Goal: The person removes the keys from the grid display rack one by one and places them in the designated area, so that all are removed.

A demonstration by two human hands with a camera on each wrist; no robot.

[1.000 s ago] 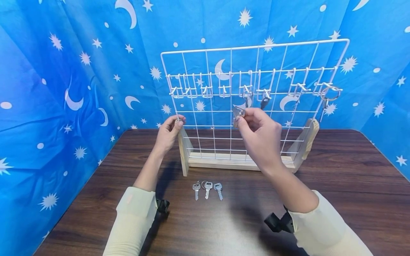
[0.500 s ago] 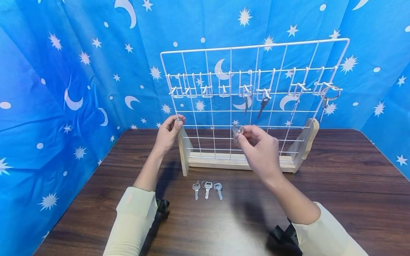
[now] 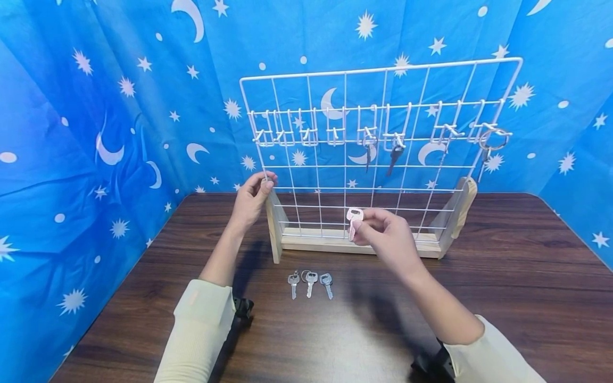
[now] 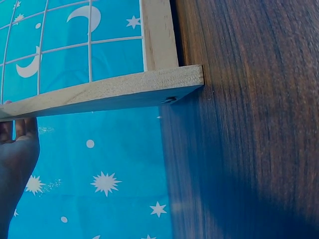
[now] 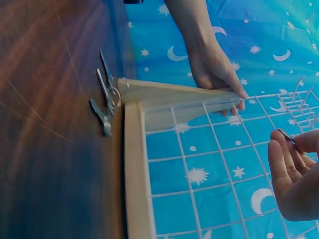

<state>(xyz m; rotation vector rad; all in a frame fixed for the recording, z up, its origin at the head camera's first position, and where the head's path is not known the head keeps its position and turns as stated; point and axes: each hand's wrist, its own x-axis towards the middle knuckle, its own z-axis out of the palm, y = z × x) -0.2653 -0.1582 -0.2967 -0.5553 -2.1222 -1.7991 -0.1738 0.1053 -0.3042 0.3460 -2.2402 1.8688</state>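
Far left, we record a blue cloth [image 3: 72, 186], creased and hanging in folds, printed with white moons, starbursts and dots. Next, a pale ribbed sleeve [image 3: 196, 340] with a black device [image 3: 243, 308] at its cuff. The left hand [image 3: 251, 198] holds the upper end of the left upright [image 3: 275, 229], a tapering board of pale, grained wood, its thumb in front and fingers curled behind. From there we note a white wire grid [image 3: 345, 167] of upright oblong cells, leaning back above a flat wooden rail [image 3: 330, 242]. A row of white wire hooks [image 3: 336, 129] crosses it. Before the rail, on the dark, streaked wood-grain table [image 3: 306, 330], we list three silver keys [image 3: 311, 282] side by side, broad-headed and notched. To their right, a like key [image 3: 354, 218] is pinched between thumb and fingers of the right hand [image 3: 395, 239], head up, in front of the lower grid. Above, we find two dark-looking hanging keys [image 3: 395, 157] on neighbouring hooks; further right, a large round metal ring [image 3: 493, 140] on the end hook, over the right upright [image 3: 457, 213], wooden and notched along its outer edge
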